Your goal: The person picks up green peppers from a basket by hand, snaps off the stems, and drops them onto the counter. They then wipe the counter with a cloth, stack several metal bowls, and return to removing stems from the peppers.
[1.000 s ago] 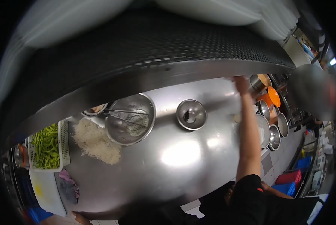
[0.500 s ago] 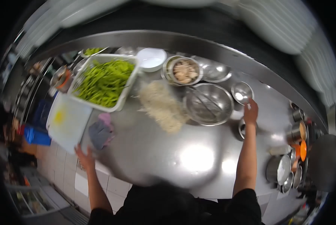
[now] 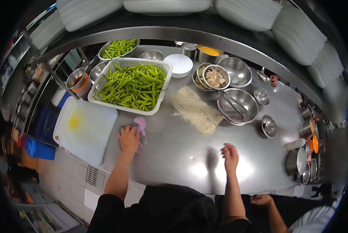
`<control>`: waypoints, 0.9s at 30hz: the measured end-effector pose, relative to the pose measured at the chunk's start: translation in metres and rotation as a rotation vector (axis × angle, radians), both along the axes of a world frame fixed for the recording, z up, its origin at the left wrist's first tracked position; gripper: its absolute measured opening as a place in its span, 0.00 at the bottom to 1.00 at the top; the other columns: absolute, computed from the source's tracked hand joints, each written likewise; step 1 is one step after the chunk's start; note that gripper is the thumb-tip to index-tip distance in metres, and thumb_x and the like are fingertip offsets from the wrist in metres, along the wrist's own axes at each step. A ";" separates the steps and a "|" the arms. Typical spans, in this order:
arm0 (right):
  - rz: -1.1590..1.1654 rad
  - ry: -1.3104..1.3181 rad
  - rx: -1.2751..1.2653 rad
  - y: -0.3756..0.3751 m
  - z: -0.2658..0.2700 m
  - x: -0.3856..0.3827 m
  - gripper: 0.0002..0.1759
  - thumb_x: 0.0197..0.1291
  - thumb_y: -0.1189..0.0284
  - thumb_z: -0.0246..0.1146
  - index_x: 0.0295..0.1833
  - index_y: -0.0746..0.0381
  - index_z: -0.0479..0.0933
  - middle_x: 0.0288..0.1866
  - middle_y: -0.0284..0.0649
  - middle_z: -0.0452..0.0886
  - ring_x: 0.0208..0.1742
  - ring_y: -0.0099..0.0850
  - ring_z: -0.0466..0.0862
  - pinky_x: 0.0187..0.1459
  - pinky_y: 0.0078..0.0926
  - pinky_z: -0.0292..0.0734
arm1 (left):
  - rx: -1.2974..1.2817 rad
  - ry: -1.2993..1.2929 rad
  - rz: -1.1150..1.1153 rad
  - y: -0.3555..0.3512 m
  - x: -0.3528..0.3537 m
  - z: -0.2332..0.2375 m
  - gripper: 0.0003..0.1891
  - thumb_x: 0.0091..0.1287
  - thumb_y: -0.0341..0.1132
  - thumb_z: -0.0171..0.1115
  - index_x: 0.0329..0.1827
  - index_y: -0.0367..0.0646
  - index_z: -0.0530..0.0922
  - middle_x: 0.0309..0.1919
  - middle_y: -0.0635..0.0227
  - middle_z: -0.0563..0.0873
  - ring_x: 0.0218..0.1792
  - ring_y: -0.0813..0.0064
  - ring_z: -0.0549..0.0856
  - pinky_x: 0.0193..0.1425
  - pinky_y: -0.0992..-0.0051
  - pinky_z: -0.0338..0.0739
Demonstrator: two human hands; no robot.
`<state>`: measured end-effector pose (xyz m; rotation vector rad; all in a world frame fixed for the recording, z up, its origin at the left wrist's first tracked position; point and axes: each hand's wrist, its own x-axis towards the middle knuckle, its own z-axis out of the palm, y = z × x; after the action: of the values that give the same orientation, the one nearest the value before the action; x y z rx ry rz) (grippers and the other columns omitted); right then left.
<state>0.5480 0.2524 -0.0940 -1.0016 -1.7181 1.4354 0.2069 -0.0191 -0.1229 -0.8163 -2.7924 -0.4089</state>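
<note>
The crumpled, soft pink and grey cloth [image 3: 141, 128] lies on the shiny metal table [image 3: 168, 159] under the left hand [image 3: 129, 139], fingers spread, maybe pinching, I cannot tell. One wide swipe could bump the holey plastic basket [image 3: 163, 85] or drag the thin, stringy noodles [image 3: 196, 110]. The right hand [image 3: 230, 153] hangs near, loosely open, seemingly bare

Green peppers [image 3: 131, 87] fill a white crate [image 3: 165, 87], with a yellow-stained board [image 3: 90, 130] near its front left corner and a white bowl [image 3: 178, 64] just to its right. Pale noodles [image 3: 195, 110] lie heaped just beside a colander [image 3: 225, 110] holding tongs [image 3: 233, 104], and pale chunks [image 3: 215, 77] sit in a steel bowl [image 3: 227, 73] behind it. Stacked white dishes [image 3: 246, 13] line a dark shelf [image 3: 181, 37] above, and a blue bin [image 3: 40, 148] shows at the far left.
</note>
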 end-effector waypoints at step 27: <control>-0.144 -0.449 0.665 -0.131 -0.058 -0.068 0.04 0.57 0.74 0.60 0.35 0.61 0.80 0.32 0.42 0.80 0.37 0.42 0.80 0.40 0.35 0.75 | 0.344 -0.277 -0.330 -0.010 -0.048 0.100 0.18 0.69 0.49 0.54 0.40 0.43 0.83 0.45 0.61 0.85 0.47 0.57 0.82 0.56 0.57 0.70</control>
<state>0.4797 0.1218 -0.1517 -1.0735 -2.1730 0.4846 0.1593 -0.0291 -0.0233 -1.2107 -2.6991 -1.0981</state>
